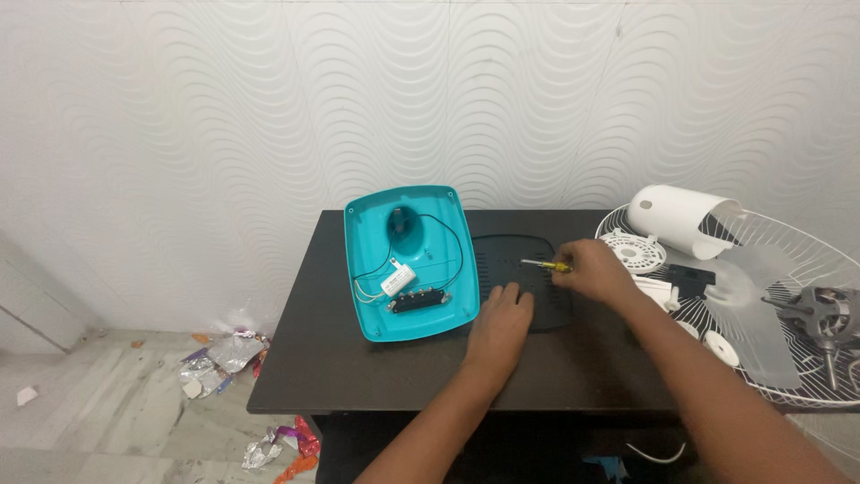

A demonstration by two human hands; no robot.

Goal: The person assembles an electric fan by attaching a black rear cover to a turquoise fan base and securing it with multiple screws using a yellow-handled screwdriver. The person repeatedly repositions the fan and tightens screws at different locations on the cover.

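Crumpled foil and paper scraps lie on the marble floor at the far left, beside the dark counter. Next on the counter sits a turquoise plastic fan base shell, turned open side up, with a small white capacitor, a black switch strip and thin black and white wires inside it. Just right of the shell lies a flat black base plate. The left hand rests palm down with fingers spread flat on the near edge of this plate, gripping nothing. Further right, the right hand is closed around a yellow-handled screwdriver, whose tip points left onto the plate's upper part. Beyond that hand lie a white round slotted disc, a white cylindrical motor cover on its side, and small white parts. At the far right a white wire fan guard overhangs the counter's edge, holding the grey metal motor with its shaft.
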